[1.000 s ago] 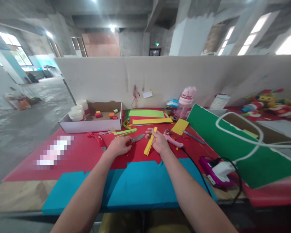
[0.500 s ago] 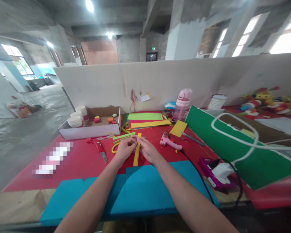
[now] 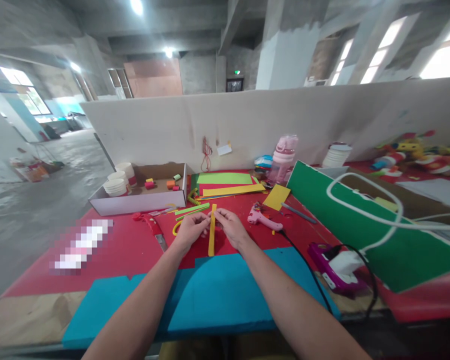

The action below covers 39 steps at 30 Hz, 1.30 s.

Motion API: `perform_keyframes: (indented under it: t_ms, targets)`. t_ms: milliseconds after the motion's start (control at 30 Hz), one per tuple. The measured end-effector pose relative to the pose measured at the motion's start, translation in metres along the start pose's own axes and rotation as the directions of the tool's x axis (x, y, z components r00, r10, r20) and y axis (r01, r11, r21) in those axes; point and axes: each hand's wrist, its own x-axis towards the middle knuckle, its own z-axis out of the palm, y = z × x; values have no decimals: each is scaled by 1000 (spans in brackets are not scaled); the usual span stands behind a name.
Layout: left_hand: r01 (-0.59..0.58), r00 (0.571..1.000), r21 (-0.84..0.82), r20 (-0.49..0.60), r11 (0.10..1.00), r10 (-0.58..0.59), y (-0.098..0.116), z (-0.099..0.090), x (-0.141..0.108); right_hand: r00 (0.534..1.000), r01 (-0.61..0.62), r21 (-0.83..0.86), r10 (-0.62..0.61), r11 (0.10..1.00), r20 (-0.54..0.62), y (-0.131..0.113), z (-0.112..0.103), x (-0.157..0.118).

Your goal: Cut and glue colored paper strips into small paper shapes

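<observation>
Upright between my two hands is a narrow yellow strip (image 3: pixel 212 240), apparently paper or foam, its lower end hanging free above the red tabletop. My right hand (image 3: pixel 232 230) pinches it near the top, thumb and fingertips closed on its right side. From the left, the bent fingers of my left hand (image 3: pixel 189 232) close on the strip's upper part; the exact contact is partly hidden. A yellow loop handle (image 3: pixel 176 228) shows beside my left hand, the rest covered. Green strips (image 3: pixel 192 210) lie just beyond that hand. To the right rests a pink glue gun (image 3: pixel 264 219).
A red-handled knife (image 3: pixel 152 227) lies left. Behind it stands a white-sided box (image 3: pixel 138 204) with cups and small coloured rolls. Yellow strips (image 3: pixel 232 190), a pink bottle (image 3: pixel 283 160), a green board (image 3: pixel 345 220) and a purple power strip (image 3: pixel 332 270) surround the workspace. Blue sheeting (image 3: pixel 225 295) covers the front edge.
The yellow strip has turned slightly closer to vertical. My left fingers have shifted a little lower, and my right hand has moved slightly right. Other things on the table stay put.
</observation>
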Motion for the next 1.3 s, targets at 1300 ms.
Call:
perform_keyframes:
  t_ms: [1300]
  targets:
    - [349, 893, 893, -409, 284, 188, 5, -117, 5, 747, 652, -755, 111, 75, 656, 33, 91, 118]
